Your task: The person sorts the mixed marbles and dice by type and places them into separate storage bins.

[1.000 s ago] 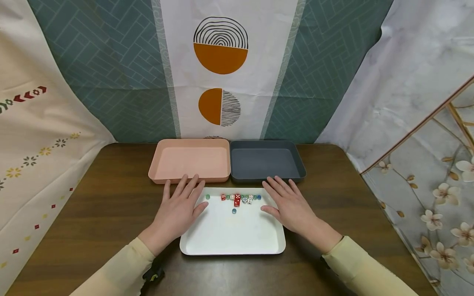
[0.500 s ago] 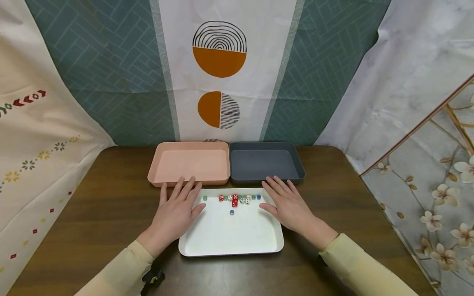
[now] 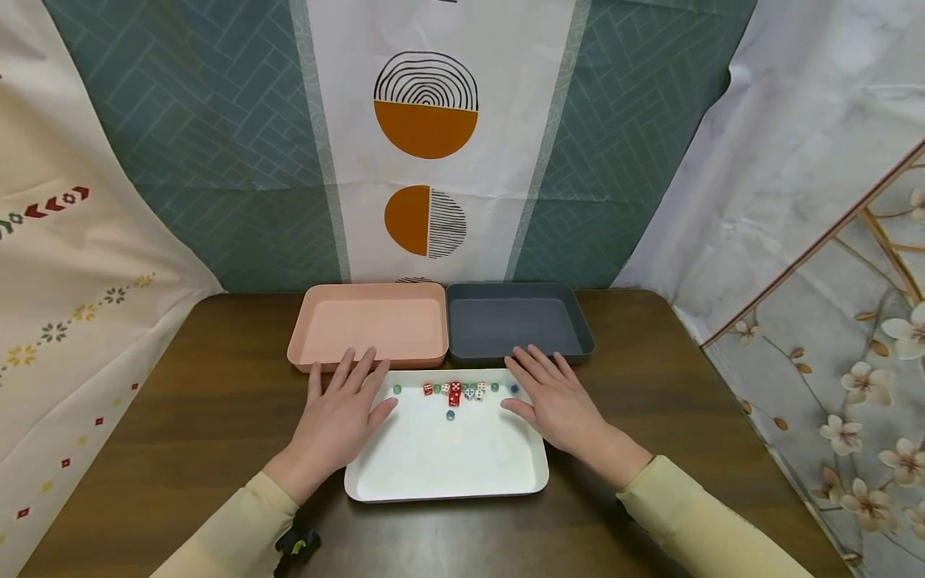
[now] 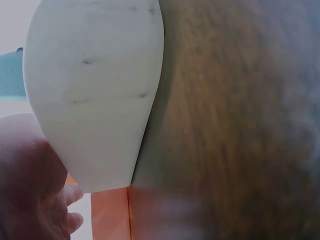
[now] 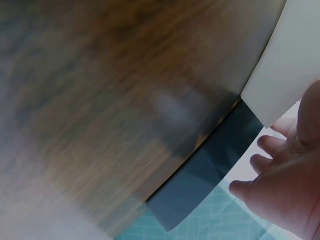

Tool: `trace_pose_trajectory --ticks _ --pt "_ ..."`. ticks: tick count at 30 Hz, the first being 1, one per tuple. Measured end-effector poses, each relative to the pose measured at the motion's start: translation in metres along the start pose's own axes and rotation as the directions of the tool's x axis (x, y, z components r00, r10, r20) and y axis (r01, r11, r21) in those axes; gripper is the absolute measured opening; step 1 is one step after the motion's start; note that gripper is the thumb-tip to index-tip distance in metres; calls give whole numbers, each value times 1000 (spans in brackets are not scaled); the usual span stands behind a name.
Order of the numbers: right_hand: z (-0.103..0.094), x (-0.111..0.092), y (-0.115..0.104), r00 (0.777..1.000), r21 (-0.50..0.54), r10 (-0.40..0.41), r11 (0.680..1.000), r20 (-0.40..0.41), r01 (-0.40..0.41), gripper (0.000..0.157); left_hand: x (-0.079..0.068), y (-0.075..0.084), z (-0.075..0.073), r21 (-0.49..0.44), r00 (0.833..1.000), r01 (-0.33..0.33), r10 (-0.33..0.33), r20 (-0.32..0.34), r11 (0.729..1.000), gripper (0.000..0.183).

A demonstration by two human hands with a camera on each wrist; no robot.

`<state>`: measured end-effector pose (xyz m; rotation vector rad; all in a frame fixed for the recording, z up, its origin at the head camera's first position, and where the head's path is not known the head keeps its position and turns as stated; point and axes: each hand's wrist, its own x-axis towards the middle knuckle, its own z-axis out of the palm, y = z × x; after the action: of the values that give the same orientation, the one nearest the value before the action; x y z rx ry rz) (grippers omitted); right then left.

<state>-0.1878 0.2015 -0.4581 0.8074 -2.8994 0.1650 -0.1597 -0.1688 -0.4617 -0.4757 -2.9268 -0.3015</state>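
Observation:
My left hand point(image 3: 338, 417), fingers straight and spread, overlaps the left edge of a white tray point(image 3: 448, 466), its fingertips at the front of a pink tray point(image 3: 372, 317). On the opposite side my right hand point(image 3: 558, 405) lies likewise, its fingertips near a dark grey-blue tray point(image 3: 513, 321). Neither hand holds anything. Along the white tray's far side sit red dice point(image 3: 454, 399), white dice point(image 3: 479, 395), green marbles point(image 3: 397, 389) and a blue marble point(image 3: 515, 388). A blue-grey marble point(image 3: 450, 416) lies nearer the middle. Both wrist views show the white tray's outer wall point(image 4: 100, 75) close up.
The pink and dark trays stand side by side at the back of a brown wooden table point(image 3: 217, 417), behind the white tray. Patterned cloth point(image 3: 426, 225) hangs behind and at both sides. A small black device point(image 3: 296, 550) is under the left wrist.
The head view has tilted slightly upward, so the scene sits lower in it. The blue marble at the right has rolled a little right, away from the green one. Both hands stay by the tray.

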Motion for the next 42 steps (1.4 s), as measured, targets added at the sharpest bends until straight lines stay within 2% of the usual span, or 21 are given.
trace_pose_trajectory --ticks 18,32,42 --pt "0 7 -2 998 -12 -29 1000 -58 28 77 4 -8 3 -47 997 50 -48 54 998 74" --pt "-5 6 -2 998 -5 -20 1000 -55 20 79 4 -9 5 -51 998 37 -34 54 998 73" --pt "-16 1 -2 994 27 -44 999 -105 47 74 3 -9 5 -64 998 32 -28 55 997 74"
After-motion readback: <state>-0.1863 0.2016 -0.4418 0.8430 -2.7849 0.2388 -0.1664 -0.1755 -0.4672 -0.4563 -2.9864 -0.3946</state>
